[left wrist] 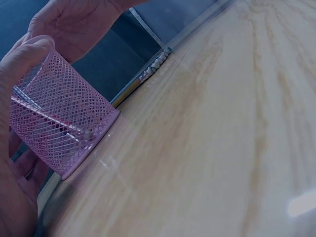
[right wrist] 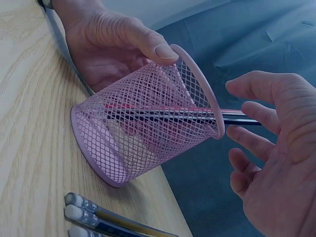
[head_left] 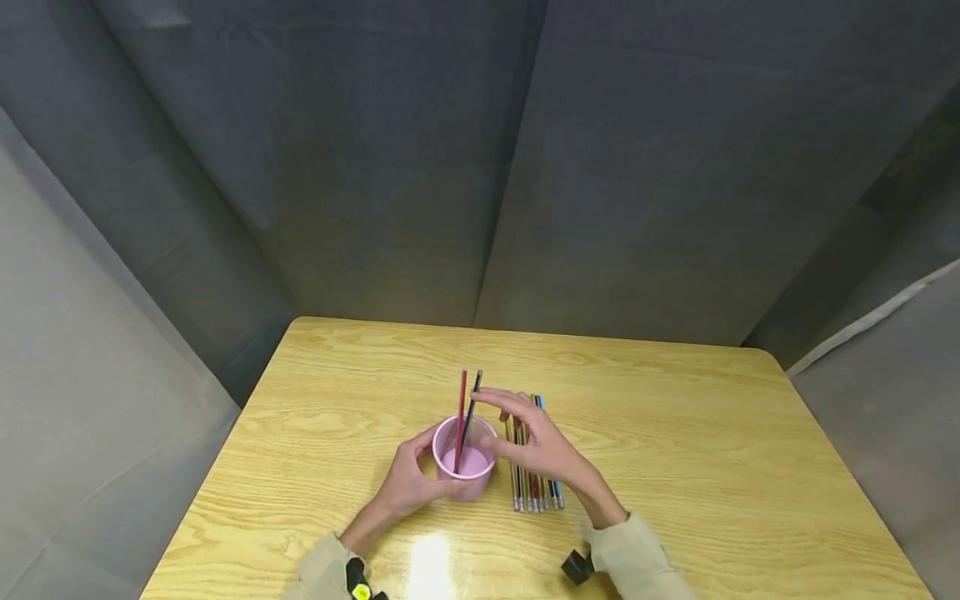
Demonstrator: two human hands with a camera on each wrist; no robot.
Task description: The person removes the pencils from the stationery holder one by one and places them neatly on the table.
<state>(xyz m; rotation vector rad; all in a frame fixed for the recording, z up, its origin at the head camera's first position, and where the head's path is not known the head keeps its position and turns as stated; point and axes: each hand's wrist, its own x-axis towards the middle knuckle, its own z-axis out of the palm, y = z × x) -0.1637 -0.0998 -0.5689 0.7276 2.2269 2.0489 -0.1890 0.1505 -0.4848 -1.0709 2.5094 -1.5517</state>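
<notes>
A pink mesh pencil cup (head_left: 468, 490) stands on the table, and my left hand (head_left: 411, 482) grips it from the left, its thumb near the rim in the right wrist view. Inside the cup lean a red pencil (head_left: 461, 408) and a dark blue pencil (head_left: 472, 410), their tops sticking out above the rim. My right hand (head_left: 538, 448) hovers at the cup's right side with fingers spread and loosely bent. One fingertip is by the upper part of the dark blue pencil; whether it touches cannot be told. No pencil is gripped in that hand.
Right of the cup, partly under my right hand, several pencils (head_left: 536, 493) lie side by side with their eraser ends (right wrist: 74, 212) toward me. The wooden table (head_left: 712, 467) extends to both sides. Grey curtains (head_left: 375, 167) hang behind and beside it.
</notes>
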